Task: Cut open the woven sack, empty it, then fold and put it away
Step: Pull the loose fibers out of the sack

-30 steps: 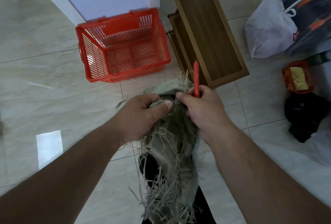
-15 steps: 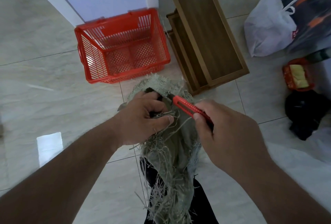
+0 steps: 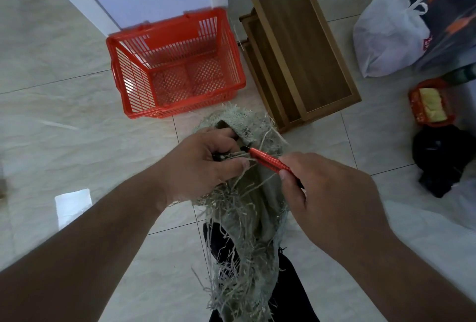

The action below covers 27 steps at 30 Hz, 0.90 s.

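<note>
A frayed grey-green woven sack (image 3: 247,218) hangs in front of me, its loose strands trailing down. My left hand (image 3: 203,164) pinches the bunched top of the sack between thumb and fingers. My right hand (image 3: 327,193) grips a red utility knife (image 3: 268,160), which lies slanted with its tip against the pinched fabric beside my left thumb. Whether the blade has entered the weave is hidden by my fingers.
An empty red plastic basket (image 3: 175,74) stands on the tiled floor ahead. A wooden shelf unit (image 3: 298,43) lies to its right. At the right sit a white plastic bag (image 3: 389,33), a red tray (image 3: 430,102) and a black bag (image 3: 443,156).
The knife swung from upright in my right fist to slanted leftward, its tip now pressed at the sack top. My right hand drew back right; my left hand kept its grip.
</note>
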Motion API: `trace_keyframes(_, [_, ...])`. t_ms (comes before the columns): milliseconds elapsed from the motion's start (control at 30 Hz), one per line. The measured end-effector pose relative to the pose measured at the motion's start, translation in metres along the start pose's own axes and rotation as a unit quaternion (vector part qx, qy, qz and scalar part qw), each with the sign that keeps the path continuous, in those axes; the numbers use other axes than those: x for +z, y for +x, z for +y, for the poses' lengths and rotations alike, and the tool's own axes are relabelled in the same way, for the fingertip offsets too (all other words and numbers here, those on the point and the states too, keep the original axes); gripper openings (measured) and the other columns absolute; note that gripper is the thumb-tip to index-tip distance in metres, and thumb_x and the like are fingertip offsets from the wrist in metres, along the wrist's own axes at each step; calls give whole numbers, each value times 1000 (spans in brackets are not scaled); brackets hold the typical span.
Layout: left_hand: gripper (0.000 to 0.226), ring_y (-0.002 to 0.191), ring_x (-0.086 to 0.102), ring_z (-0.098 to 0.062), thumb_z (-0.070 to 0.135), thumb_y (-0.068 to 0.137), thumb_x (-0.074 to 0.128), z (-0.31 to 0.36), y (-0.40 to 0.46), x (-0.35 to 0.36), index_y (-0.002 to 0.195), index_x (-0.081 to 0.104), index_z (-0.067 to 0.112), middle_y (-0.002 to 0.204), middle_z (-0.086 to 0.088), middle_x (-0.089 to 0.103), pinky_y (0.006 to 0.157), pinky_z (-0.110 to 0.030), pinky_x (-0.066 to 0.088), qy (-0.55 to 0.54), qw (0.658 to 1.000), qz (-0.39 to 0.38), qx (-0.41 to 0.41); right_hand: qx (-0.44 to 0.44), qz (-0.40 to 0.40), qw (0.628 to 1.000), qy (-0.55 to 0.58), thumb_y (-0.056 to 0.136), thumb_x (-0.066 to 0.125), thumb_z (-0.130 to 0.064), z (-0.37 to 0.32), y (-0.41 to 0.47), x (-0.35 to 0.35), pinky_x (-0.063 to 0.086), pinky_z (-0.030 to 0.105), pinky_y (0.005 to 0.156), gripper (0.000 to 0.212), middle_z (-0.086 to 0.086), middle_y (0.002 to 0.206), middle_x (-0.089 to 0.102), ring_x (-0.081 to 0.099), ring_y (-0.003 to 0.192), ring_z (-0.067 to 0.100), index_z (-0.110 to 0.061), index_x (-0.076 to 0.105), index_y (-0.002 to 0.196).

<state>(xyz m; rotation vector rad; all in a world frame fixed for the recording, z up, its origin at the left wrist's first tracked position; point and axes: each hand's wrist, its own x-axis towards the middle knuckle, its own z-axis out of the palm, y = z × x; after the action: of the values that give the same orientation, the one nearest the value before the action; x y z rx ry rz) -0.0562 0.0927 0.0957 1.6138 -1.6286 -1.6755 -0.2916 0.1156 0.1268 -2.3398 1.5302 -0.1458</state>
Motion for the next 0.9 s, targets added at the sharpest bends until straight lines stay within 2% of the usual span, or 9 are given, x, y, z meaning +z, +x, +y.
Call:
trace_keyframes(67, [18,75,60,-29,25,93,75,3,0,-1,79,76,14,85,-16,64,71,-40,49,-52,998,-9,-37,-10,3,1000,-3,101,54,-31,-1,0,2,50,31,46,19,-4,74,64,56,56,18,-21,70,100])
trace_keyframes(133, [18,62,54,-25,29,92,76,4,2,-2,82,73,15,74,-18,63,61,-38,44,-67,995,-16,-70,-11,5,1000,-3,100,54,-31,-1,-1,4,52,33,47,20,-3,74,66,57,56,19,-20,70,100])
trace_keyframes(267, [13,62,52,-27,12,91,76,4,9,-4,87,63,14,72,-20,67,52,-29,37,-148,978,-14,-146,-7,9,1000,8,100,54,-30,-1,-3,7,51,34,48,20,-3,73,65,56,55,20,-19,71,100])
trace_keyframes(333, [22,73,60,-30,-8,90,69,5,13,-4,95,61,12,80,-12,73,56,-31,47,-200,964,-31,-173,-4,10,1000,12,100,54,-30,-1,-3,7,52,34,49,20,-2,73,66,57,56,20,-19,70,99])
trace_keyframes(400, [38,84,69,-26,-20,88,61,4,15,-3,107,60,13,91,-4,78,71,-36,57,-197,961,-54,-184,-1,7,1000,13,100,54,-31,0,-2,8,53,34,48,19,-3,73,66,57,55,20,-20,70,98])
trace_keyframes(533, [65,108,74,-22,-25,86,55,3,19,-2,129,58,23,121,3,76,97,-52,58,-174,964,-76,-186,0,-11,1000,19,100,55,-31,1,-6,10,51,32,48,19,-5,72,64,54,54,17,-21,70,98])
trace_keyframes(633, [81,117,71,-15,-24,87,53,4,20,-2,150,45,26,141,6,66,98,-53,59,-172,966,-77,-176,14,-7,999,34,100,55,-30,0,-9,8,50,32,47,17,-7,72,64,54,53,16,-22,70,99])
trace_keyframes(767, [97,118,70,-16,-16,90,56,9,22,2,162,21,39,158,7,49,95,-56,59,-141,972,-103,-157,34,-13,999,35,100,53,-32,-5,-11,12,49,32,45,17,-8,72,64,55,52,15,-24,68,98])
trace_keyframes(900, [109,108,72,-8,0,92,72,16,25,9,162,3,48,162,12,42,83,-31,63,-66,983,-102,-136,64,-26,998,14,100,52,-31,-9,-13,18,34,26,44,17,-9,67,57,46,49,14,-25,66,92])
